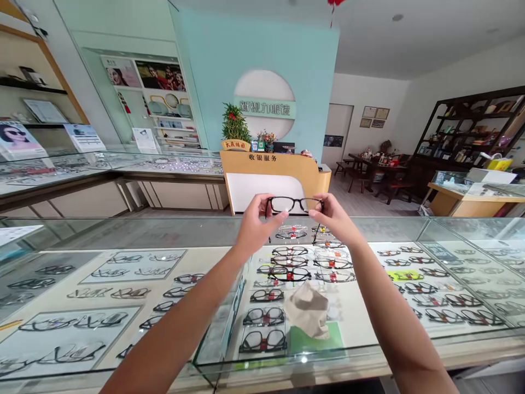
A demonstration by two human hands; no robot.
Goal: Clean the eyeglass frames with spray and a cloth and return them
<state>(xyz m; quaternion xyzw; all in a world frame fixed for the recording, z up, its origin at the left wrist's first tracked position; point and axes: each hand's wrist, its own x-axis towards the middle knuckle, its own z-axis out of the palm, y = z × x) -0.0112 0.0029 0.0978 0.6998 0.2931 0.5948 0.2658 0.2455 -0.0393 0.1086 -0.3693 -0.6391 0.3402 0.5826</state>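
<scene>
On the left, pale trays (174, 265) inside the glass case (355, 328) carry spectacles (125, 259); centre, the left hand (259, 223) pinches one end of the black-framed glasses (296, 201), up above the case, beige cloth (309, 309) lying nearer; the right hand (334, 220) pinches the other end; rightward, more frames (463, 300) in rows.

Well beyond and above the fingers (261, 203), the round wall sign (264, 108) reads 新视力眼镜. Nearer above them, the wooden counter (315, 181) bears 收银服务; above their left, the planter (235, 145) shows 大展鸿图. Smaller print is illegible.
</scene>
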